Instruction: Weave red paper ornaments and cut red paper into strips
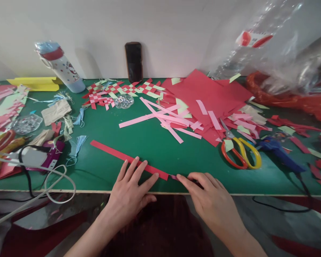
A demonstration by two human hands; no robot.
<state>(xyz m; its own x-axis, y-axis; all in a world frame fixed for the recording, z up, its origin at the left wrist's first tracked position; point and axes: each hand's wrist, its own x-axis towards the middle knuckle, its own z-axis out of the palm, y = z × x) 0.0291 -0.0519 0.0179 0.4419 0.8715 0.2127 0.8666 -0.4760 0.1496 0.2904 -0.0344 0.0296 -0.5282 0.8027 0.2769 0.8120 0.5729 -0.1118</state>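
A red paper strip (112, 154) lies slantwise on the green table top. My left hand (131, 182) rests flat over it with fingers spread, its fingertips pressing the strip down. My right hand (208, 192) is closed around a slim purple tool (174, 177), probably a craft knife. Its thin, pale tip is at the right end of the strip, and most of its handle is hidden under my fingers. Beyond both hands, several pink paper strips (148, 117) lie crossed over one another.
Scissors (240, 151) and a blue glue gun (280, 153) lie right, near red paper sheets (203, 87). A phone (134, 62) and a bottle (61, 67) lean on the back wall. Woven paper pieces (149, 87) line the back. Tassels (77, 148) and cables (61, 178) are left.
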